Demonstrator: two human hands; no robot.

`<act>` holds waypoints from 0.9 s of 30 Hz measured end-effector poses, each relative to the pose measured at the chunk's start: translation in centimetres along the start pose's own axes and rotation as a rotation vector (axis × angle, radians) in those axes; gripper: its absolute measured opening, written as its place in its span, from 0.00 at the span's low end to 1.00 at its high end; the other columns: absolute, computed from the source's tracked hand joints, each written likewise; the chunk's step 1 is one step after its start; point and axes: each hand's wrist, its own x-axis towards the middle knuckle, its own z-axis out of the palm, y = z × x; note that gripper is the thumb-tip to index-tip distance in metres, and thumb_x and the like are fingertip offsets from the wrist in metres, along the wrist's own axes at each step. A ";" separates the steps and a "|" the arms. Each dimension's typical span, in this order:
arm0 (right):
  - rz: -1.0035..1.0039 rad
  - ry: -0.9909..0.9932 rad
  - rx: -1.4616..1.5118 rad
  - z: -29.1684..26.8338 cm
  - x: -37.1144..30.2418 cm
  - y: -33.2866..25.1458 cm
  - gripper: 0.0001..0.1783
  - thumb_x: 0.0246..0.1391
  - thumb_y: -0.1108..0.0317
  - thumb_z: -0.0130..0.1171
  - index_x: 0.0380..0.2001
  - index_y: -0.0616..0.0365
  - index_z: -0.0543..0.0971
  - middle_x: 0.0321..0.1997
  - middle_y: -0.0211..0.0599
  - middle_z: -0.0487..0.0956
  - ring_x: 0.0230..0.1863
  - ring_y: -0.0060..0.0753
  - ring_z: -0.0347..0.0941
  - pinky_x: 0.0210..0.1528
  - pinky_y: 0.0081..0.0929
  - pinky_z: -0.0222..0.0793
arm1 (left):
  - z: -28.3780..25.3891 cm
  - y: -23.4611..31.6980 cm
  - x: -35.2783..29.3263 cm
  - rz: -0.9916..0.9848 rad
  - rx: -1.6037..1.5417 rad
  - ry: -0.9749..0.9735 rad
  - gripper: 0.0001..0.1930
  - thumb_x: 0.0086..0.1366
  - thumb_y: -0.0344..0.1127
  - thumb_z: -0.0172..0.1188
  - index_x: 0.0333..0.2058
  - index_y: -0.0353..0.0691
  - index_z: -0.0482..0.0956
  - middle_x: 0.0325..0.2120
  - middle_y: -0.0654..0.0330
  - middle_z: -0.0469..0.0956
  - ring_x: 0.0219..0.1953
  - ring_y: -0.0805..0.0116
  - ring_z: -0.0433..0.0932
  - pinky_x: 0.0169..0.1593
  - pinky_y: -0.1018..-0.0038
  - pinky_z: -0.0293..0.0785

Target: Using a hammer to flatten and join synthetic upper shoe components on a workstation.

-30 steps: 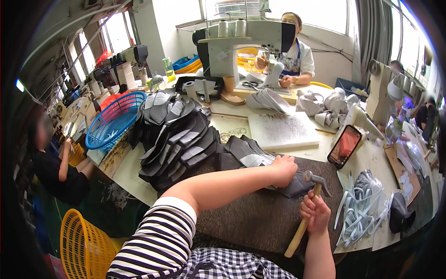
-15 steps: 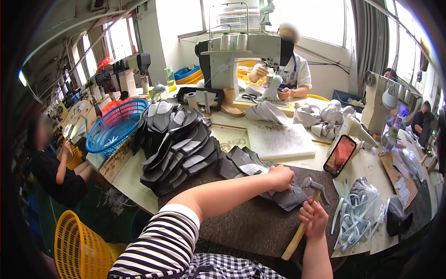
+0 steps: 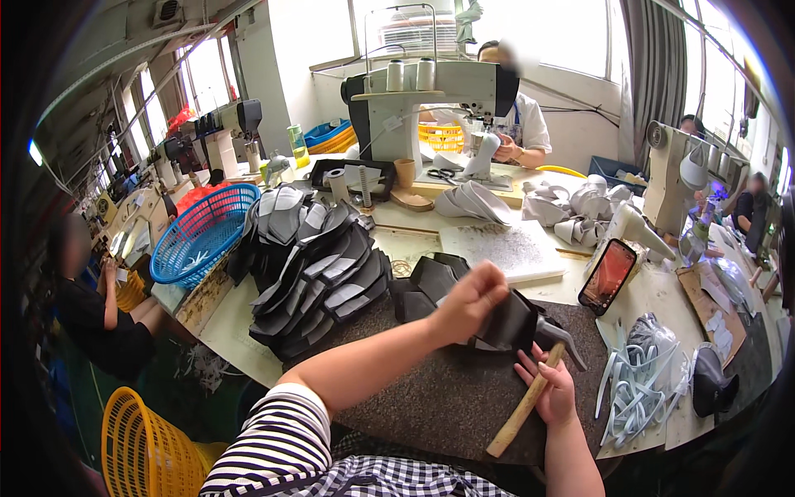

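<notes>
My right hand (image 3: 550, 391) holds a hammer (image 3: 530, 398) by its wooden handle, thumb over it. The metal head points away from me, and my outstretched fingertips are beside the lower edge of a dark shoe-upper piece (image 3: 511, 323). That piece shows its black side and looks tilted up. My left hand (image 3: 472, 305) is closed at the piece's left edge, slightly blurred; whether its fingers grip anything is hidden. More grey and black upper pieces (image 3: 431, 280) lie behind on the dark work mat (image 3: 397, 406). A tall heap of similar pieces (image 3: 319, 269) stands to the left.
A white slab (image 3: 501, 248) lies beyond the mat. On the right are a propped phone (image 3: 607, 277) and pale strips (image 3: 633, 393). A sewing machine (image 3: 431, 103) stands at the back, a co-worker (image 3: 530, 128) behind it. Left are a blue basket (image 3: 203, 236) and a yellow basket (image 3: 149, 443).
My left hand has risen and moved left from the grey piece. A black side now faces up there. My right hand's fingers have stretched out beside it, and the hammer has shifted slightly left.
</notes>
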 end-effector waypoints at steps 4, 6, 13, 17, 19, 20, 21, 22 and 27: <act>0.017 0.074 -0.048 0.2 0.2 0.7 0.13 0.52 0.77 0.56 0.42 0.56 0.69 0.61 0.46 0.67 0.68 0.54 0.60 0.69 0.54 0.55 | -3.1 9.7 0.6 0.198 0.016 0.295 0.05 0.72 0.36 0.53 0.42 0.45 0.69 0.35 0.67 0.70 0.34 0.82 0.67 0.40 0.83 0.66; 0.009 0.091 -0.055 0.2 0.0 0.7 0.14 0.51 0.77 0.55 0.42 0.58 0.69 0.61 0.47 0.67 0.68 0.53 0.60 0.69 0.52 0.55 | -5.2 12.7 1.6 0.365 -0.016 0.337 0.06 0.71 0.37 0.54 0.42 0.45 0.69 0.34 0.67 0.71 0.31 0.82 0.68 0.38 0.84 0.66; -0.012 0.125 -0.179 0.7 -0.6 0.5 0.16 0.49 0.77 0.56 0.42 0.58 0.67 0.62 0.50 0.66 0.68 0.53 0.60 0.70 0.50 0.56 | -0.5 17.7 -2.5 -0.214 0.634 -0.058 0.07 0.66 0.31 0.61 0.38 0.41 0.71 0.30 0.65 0.72 0.30 0.75 0.72 0.38 0.76 0.71; -0.002 0.061 -0.206 1.0 -0.2 0.6 0.17 0.50 0.79 0.57 0.43 0.59 0.66 0.64 0.50 0.64 0.67 0.50 0.62 0.67 0.45 0.60 | 3.7 10.0 -5.2 -0.450 0.822 -0.566 0.08 0.67 0.37 0.55 0.37 0.38 0.70 0.32 0.48 0.76 0.39 0.47 0.77 0.42 0.56 0.71; -0.040 0.065 -0.241 1.1 -0.9 0.4 0.17 0.49 0.79 0.57 0.42 0.58 0.67 0.65 0.50 0.64 0.67 0.50 0.62 0.67 0.45 0.60 | 3.7 5.8 -6.1 -0.271 0.812 -0.641 0.07 0.66 0.36 0.56 0.36 0.39 0.72 0.35 0.50 0.74 0.43 0.49 0.75 0.46 0.58 0.71; -0.063 0.065 -0.274 0.9 -0.9 0.2 0.17 0.48 0.79 0.57 0.42 0.57 0.67 0.65 0.50 0.64 0.67 0.50 0.62 0.66 0.45 0.61 | 3.8 4.5 -5.3 -0.237 0.820 -0.571 0.06 0.65 0.35 0.56 0.36 0.38 0.73 0.36 0.50 0.73 0.44 0.49 0.74 0.47 0.59 0.71; -0.062 0.073 -0.274 0.8 -0.9 0.1 0.17 0.48 0.79 0.57 0.42 0.57 0.67 0.65 0.50 0.64 0.67 0.50 0.62 0.66 0.45 0.61 | 3.7 3.3 -4.1 -0.203 0.829 -0.498 0.06 0.64 0.34 0.57 0.35 0.38 0.74 0.37 0.51 0.73 0.44 0.49 0.73 0.48 0.60 0.71; -0.099 0.083 -0.275 0.6 -1.0 -0.2 0.18 0.47 0.78 0.57 0.42 0.56 0.67 0.65 0.50 0.64 0.67 0.51 0.62 0.66 0.46 0.60 | 3.5 1.6 -2.7 -0.139 0.921 -0.483 0.07 0.66 0.35 0.56 0.37 0.39 0.76 0.37 0.52 0.73 0.44 0.50 0.74 0.49 0.61 0.70; -0.091 0.093 -0.133 0.7 -1.4 -1.2 0.18 0.44 0.78 0.54 0.41 0.56 0.68 0.65 0.49 0.64 0.67 0.52 0.62 0.66 0.49 0.61 | 3.1 -5.7 2.3 -0.033 1.298 -0.487 0.18 0.63 0.42 0.59 0.48 0.37 0.75 0.47 0.48 0.73 0.56 0.49 0.70 0.59 0.56 0.65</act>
